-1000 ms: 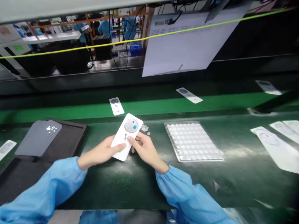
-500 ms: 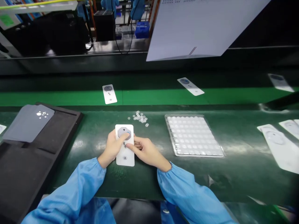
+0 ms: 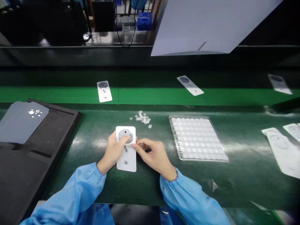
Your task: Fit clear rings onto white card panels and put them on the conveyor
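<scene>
A white phone back panel (image 3: 126, 157) with a grey round camera area near its top is held upright over the green bench. My left hand (image 3: 113, 152) grips it from the left, its thumb pressed on the camera area and its fingers behind. On the other side, my right hand (image 3: 154, 154) is closed at the panel's right edge, thumb tip at the front edge and fingertips close beside it. Whether a small piece is also pinched there cannot be seen. Beyond the panel lies a loose pile of small clear discs (image 3: 143, 118).
A clear tray (image 3: 173, 137) with rows of white round pieces lies to the right. At left, a black tray (image 3: 58, 132) carries a grey sheet (image 3: 21, 122). More white panels lie on the green strip (image 3: 150, 95) and at far right (image 3: 281, 150). A white board (image 3: 199, 28) overhangs the back.
My right thumb has drawn back rightward from the panel's face to its edge. The left grip is unchanged. The whole view has shifted slightly.
</scene>
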### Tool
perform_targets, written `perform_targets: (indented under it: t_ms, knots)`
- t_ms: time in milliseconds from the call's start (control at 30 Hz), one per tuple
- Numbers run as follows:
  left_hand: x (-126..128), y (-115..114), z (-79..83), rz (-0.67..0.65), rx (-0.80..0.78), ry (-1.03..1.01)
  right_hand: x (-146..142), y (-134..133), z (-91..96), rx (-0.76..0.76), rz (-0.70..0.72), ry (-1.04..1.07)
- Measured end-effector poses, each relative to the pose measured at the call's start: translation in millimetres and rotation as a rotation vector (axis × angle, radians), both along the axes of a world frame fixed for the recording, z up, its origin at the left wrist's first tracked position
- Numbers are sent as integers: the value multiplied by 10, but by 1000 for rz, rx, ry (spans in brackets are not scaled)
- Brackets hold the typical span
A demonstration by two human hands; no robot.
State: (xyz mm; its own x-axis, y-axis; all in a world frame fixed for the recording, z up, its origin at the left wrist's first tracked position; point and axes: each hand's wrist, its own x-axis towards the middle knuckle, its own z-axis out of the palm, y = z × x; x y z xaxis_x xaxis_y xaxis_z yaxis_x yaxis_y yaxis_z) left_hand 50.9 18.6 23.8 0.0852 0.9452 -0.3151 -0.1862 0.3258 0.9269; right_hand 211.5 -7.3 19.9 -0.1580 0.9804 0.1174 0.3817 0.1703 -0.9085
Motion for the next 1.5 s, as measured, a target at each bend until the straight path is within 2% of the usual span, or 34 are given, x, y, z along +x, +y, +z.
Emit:
perform_targets:
  t_ms: [67,167,300,533,633,733,900,1000,1100,1267,1300,1367,1433,1500]
  knots:
    - [4,-9,-7,10,42,61,1,0,15,217,-139,-71]
    - [4,-32,-33,2,155,176,-13,3,-7,404,-143,-141]
    - [-7,-54,-48,-37,216,219,-20,2,-79,424,-141,-207]
    - [-24,-77,-78,-62,179,156,-23,6,-85,451,-173,-319]
    - [-22,-93,-85,-76,174,153,-55,-3,-87,386,-196,-338]
    - [-20,-95,-82,-86,190,160,-86,-9,-98,284,-202,-248]
    - [-33,-72,-93,-74,142,126,-70,104,-48,-44,-150,219]
    - [-22,-73,-83,-100,63,25,91,113,65,-197,-155,419]
    - [-4,-63,-64,-100,-12,-79,504,-178,181,-185,-253,458]
    - [-41,-1,-59,-84,-76,-112,1418,-1083,142,-171,-620,529]
    - [-53,-8,-51,-88,-73,-83,1501,-1245,121,-186,-654,560]
    - [-66,-38,-22,-84,-62,9,1508,-1487,84,-223,-629,628]
    - [-59,-40,10,-66,-66,101,1429,-1575,17,-245,-564,685]
    - [-27,4,34,-29,-88,170,1446,-1569,-100,-236,-577,700]
